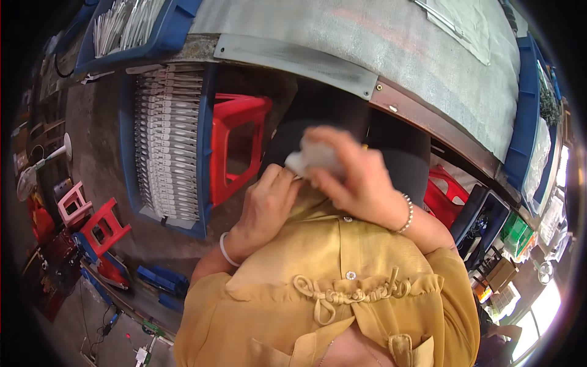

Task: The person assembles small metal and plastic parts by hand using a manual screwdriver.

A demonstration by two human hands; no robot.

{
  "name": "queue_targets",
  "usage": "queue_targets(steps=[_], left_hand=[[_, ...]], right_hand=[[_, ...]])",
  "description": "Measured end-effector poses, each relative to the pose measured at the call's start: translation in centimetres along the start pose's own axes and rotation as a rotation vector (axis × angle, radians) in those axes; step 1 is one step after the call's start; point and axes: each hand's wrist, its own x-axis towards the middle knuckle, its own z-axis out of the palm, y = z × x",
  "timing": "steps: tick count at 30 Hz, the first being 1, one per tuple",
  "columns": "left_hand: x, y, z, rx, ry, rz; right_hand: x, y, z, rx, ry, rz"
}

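Note:
In front of my lap, my right hand is closed around a crumpled white wad that looks like a cloth or tissue; both are smeared by motion. Right beside it, my left hand has its fingers pinched together, near the wad's lower left edge. Whatever those fingers hold is too small or too hidden to name. To my left stands a blue crate filled with stacked rows of slim, silvery pieces with pale middles.
A red stool supports the crate's right side. Ahead lies a grey metal-topped table with a raised edge strip. Blue bins stand at its far left and right. Another red stool is at my right.

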Motion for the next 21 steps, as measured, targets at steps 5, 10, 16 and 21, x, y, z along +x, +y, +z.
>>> queue_targets(steps=[5, 10, 16, 21], left_hand=[[-0.6, 0.0, 0.0, 0.339, -0.023, 0.055], [-0.2, -0.3, -0.2, 0.365, -0.005, 0.123], [0.2, -0.3, -0.8, 0.381, 0.004, 0.170], [-0.4, -0.5, -1.1, 0.398, 0.041, 0.179]], right_hand=[[1.1, 1.9, 0.4, -0.108, -0.061, 0.259], [1.5, 1.7, 1.7, -0.170, -0.124, 0.109], [1.1, 0.4, 2.0, -0.145, -0.080, 0.054], [1.6, 0.4, 1.0, -0.109, -0.032, 0.101]])
